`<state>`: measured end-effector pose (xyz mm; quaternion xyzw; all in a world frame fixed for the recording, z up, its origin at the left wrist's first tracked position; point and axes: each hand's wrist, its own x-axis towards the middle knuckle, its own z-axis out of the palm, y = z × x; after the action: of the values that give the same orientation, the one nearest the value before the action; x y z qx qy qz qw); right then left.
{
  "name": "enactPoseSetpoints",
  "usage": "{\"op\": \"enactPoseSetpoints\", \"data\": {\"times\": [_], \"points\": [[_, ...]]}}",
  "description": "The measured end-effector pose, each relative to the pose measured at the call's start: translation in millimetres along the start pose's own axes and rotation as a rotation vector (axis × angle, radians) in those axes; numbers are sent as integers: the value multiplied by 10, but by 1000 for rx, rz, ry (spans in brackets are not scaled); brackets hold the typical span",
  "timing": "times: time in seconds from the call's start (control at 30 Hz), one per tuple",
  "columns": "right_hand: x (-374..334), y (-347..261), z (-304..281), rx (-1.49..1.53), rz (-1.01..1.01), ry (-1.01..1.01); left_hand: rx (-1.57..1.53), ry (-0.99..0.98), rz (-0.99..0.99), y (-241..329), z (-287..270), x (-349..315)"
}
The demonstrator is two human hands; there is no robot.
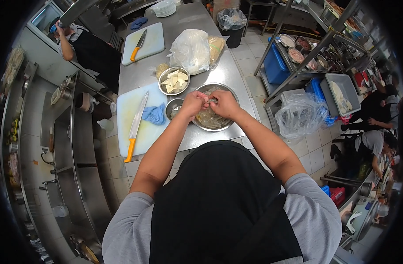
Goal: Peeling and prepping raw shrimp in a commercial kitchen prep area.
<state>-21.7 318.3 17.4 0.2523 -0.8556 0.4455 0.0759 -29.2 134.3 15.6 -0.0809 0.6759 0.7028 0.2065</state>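
Observation:
My left hand (195,104) and my right hand (224,104) meet over a wide steel bowl (231,89), fingertips pinched together. Between them is a small greyish piece that looks like a raw shrimp, mostly covered by the fingers. The bowl holds more greyish, translucent shrimp (210,119). Beside my left wrist, a small steel bowl (168,107) with pale pieces in it is partly hidden. Just beyond stands a steel bowl of pale yellow-white wedges (174,82). To the left, an orange-handled knife (136,119) and a crumpled blue cloth (154,114) lie on a white cutting board (125,102).
Farther along the steel table (184,18) are a second cutting board (156,40) with a knife (139,45), plastic bags (190,50) and stacked plates (164,8). A co-worker (96,53) stands at the far left. A rack (294,70) is on the right, sinks (73,176) on the left.

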Motion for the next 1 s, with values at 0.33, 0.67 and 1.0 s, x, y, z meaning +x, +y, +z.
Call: {"op": "enactPoseSetpoints", "data": {"times": [0.33,0.67,1.0], "points": [[46,196,39,161,277,65,52,-66,60,9,73,-15],[-97,9,45,36,189,82,86,44,156,5,24,-46],[-92,182,137,452,460,99,-138,-78,152,-31,-2,-84]]}}
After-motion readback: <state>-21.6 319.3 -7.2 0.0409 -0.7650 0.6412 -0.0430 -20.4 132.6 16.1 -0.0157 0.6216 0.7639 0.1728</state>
